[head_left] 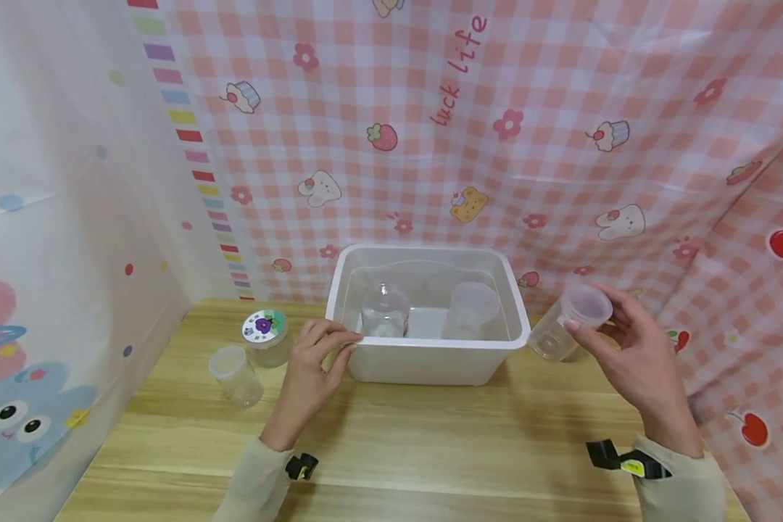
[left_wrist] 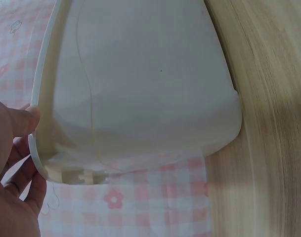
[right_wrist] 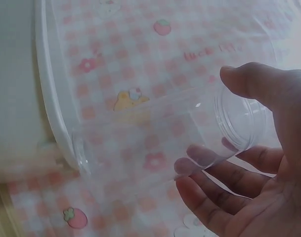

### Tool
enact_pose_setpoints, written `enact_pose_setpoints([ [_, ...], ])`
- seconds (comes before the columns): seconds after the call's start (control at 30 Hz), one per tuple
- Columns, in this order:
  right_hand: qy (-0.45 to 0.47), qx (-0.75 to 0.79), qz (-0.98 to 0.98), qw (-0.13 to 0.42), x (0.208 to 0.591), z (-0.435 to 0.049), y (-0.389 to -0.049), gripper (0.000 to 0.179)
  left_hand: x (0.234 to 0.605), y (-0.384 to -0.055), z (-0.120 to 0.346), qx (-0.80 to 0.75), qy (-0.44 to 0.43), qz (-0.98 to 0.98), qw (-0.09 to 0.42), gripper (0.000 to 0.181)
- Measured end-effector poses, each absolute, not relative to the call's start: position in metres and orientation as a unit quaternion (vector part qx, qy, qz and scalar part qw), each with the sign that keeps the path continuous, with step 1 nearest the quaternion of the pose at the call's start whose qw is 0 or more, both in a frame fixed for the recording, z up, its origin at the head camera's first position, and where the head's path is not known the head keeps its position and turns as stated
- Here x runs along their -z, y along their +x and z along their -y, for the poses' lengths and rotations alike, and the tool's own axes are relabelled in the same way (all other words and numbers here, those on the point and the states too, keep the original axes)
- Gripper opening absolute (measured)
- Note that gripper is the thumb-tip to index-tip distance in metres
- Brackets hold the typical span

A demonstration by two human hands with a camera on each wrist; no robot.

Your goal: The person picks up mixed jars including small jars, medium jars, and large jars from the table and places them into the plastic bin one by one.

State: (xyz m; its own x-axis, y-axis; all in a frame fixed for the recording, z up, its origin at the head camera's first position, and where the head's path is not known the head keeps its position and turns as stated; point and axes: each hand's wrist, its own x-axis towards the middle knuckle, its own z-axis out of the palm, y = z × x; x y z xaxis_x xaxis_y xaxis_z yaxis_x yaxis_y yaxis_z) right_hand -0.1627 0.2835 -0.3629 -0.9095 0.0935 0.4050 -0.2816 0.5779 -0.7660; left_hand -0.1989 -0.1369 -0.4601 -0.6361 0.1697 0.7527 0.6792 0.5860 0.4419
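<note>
A white plastic bin (head_left: 424,362) stands on the table with two clear jars inside, one at its left (head_left: 385,313) and a lidded one at its right (head_left: 475,304). My left hand (head_left: 316,362) pinches the bin's rim at the front left corner, thumb on one side and fingers on the other in the left wrist view. Just off the bin's right end, my right hand (head_left: 639,348) grips a clear plastic jar (right_wrist: 150,143) near its lidded top. That jar tilts, its base toward the bin; its wall is see-through in the right wrist view.
Left of the bin stand a small clear jar with a whitish lid (head_left: 235,375) and a wider jar with a printed flower lid (head_left: 264,333). The wooden table (head_left: 417,442) meets a pink checked cloth (head_left: 391,94) behind the bin. Cloth also hangs at both sides.
</note>
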Motion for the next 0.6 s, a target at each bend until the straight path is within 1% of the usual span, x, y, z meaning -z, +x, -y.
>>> enact_pose_setpoints([
  [0.13,0.092,-0.465,0.853,0.218,0.359,-0.272,-0.169,0.060,0.461,-0.199,0.137,0.377,-0.256,0.823,0.339,0.016],
  [0.27,0.108,-0.482,0.844,0.210,0.357,-0.260,-0.177,0.057,0.462,-0.200,0.138,0.372,-0.259,0.821,0.347,0.017],
  [0.43,0.110,-0.487,0.847,0.182,0.352,-0.246,-0.188,0.056,0.462,-0.200,0.137,0.375,-0.261,0.818,0.350,0.018],
  [0.6,0.107,-0.488,0.855,0.142,0.346,-0.232,-0.200,0.059,0.460,-0.199,0.136,0.381,-0.254,0.823,0.335,0.016],
])
